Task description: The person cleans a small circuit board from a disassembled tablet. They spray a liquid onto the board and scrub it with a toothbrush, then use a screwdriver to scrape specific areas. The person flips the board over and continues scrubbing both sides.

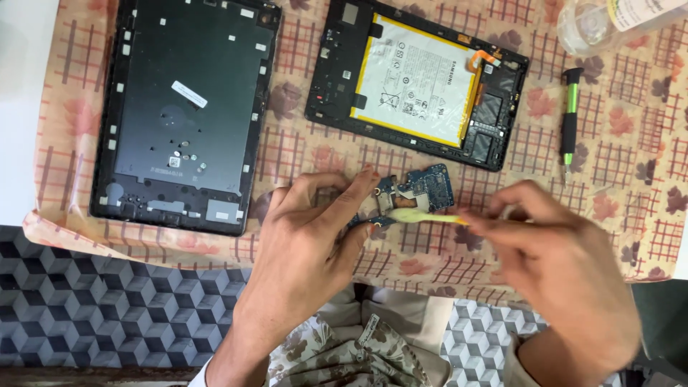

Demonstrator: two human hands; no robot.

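Left hand [308, 236] pinching circuit board [419, 192]; right hand [555, 251] gripping yellow brush [423, 216] against board

- The place looked like a small electronics repair spot, set up informally and more like a home bench than a factory.
- A worktop [21, 107] was covered with a thin peach cloth [631, 179] printed with checks and flowers, not an anti-static mat.
- An opened tablet frame [419, 82] lay on it, its battery and inner parts exposed, beside a detached dark back cover [183, 107].
- A green-and-black precision screwdriver [570, 118] lay near a clear plastic bottle [609, 21] of liquid.
- A small blue circuit board [423, 190] was held over the cloth, with a yellow brush [423, 216] against it.
- Below the worktop's edge, a floor [79, 301] of grey cube-pattern tiles showed.
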